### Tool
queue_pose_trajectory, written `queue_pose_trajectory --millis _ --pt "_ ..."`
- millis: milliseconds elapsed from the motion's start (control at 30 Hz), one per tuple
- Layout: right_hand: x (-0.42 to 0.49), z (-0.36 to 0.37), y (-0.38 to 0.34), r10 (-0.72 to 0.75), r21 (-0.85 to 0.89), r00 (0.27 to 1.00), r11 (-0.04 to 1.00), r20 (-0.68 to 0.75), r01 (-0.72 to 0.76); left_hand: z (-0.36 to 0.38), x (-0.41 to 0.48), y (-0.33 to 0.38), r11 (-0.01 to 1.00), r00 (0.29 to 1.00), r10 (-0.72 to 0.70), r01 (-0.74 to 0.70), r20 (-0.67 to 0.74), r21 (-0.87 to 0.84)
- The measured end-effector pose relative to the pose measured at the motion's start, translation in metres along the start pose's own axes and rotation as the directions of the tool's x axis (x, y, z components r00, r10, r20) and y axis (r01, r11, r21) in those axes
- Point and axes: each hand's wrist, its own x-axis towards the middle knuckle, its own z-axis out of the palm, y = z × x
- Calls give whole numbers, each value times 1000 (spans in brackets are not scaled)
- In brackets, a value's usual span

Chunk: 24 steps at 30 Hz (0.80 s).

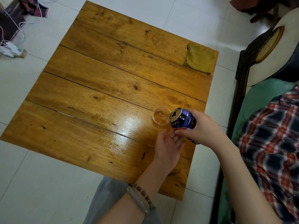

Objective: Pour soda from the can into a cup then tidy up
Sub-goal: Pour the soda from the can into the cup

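A blue soda can [183,119] is tilted left over a small clear plastic cup [160,116] that stands near the right edge of the wooden table [100,97]. Amber soda with bubbles fills the lower part of the cup. My right hand [200,128] grips the can around its body, with the open top almost touching the cup's rim. My left hand [168,146] rests on the table just below the cup and can, fingers apart, holding nothing; its fingertips nearly touch the right thumb.
A folded yellow-green cloth [199,58] lies at the table's far right corner. A dark wooden sofa with a green cover [258,101] runs along the right. White cables and a power strip [9,49] lie on the tiled floor at far left.
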Motion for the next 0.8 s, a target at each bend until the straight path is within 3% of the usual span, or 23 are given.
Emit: queue_pose_trajectory --millis 800 --pt "0 1 12 1 -1 1000 1000 -14 -1 0 2 -14 996 999 20 -16 -42 93"
